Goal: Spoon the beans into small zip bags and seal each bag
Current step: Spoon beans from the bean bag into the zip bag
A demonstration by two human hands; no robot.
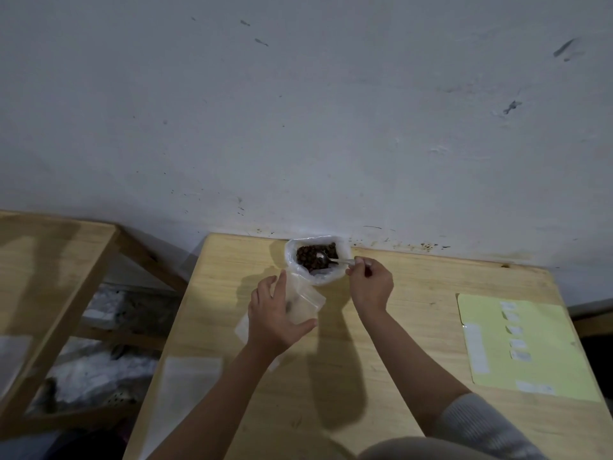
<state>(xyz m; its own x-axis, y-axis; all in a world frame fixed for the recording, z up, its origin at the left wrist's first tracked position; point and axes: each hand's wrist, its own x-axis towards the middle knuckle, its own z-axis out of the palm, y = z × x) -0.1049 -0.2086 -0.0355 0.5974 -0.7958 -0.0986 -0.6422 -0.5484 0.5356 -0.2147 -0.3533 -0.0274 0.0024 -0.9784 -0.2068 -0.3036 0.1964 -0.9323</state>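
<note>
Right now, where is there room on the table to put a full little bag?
Bare wood lies between the right hand and the yellow sheet, and near the front edge between both forearms. It is crowded around the bean bag, the small zip bag and the left hand.

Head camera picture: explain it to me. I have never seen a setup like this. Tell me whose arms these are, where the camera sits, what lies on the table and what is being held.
There is no machine here. A person wears one wide-angle camera on the head, looking forward and down, so the two bare arms are that person's own.

The right hand pinches the handle of a metal spoon, whose bowl lies in the dark beans. The beans sit in an open white plastic bag at the far edge of the wooden table, by the wall.

The left hand holds a small clear zip bag just in front of the beans; a few dark beans seem to be inside already, though it is blurred.

On the table's right lies a pale green sheet with small white labels.
</note>
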